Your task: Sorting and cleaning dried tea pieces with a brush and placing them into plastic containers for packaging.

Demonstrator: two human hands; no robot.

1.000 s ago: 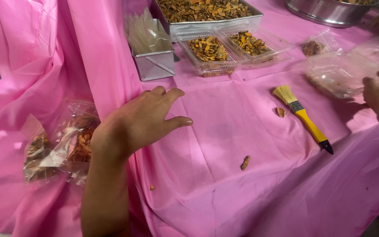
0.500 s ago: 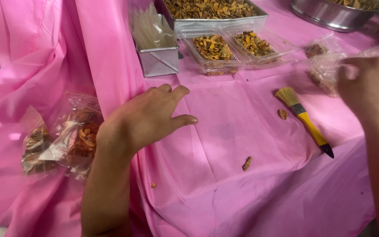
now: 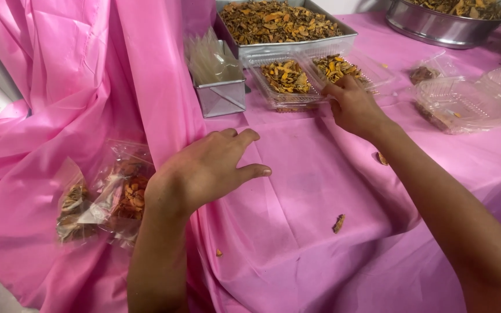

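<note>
While left hand (image 3: 207,171) rests flat, fingers spread, on pink cloth (image 3: 297,191), right hand (image 3: 352,104) nearer: fingertips pinching near rim of filled clear tray (image 3: 320,72), tray just beyond.

**Glossy plastic and dull steel on a pink sheet**

A thin pink plastic table cover (image 3: 297,191) — smooth, faintly shiny, creased — lies under everything. 2 clear plastic clamshell trays (image 3: 314,78) glint beside a brushed metal pan (image 3: 288,26) and a polished steel bowl (image 3: 442,26). Crinkled cellophane bags (image 3: 105,197) hold dry, rough, matt snack pieces.
</note>
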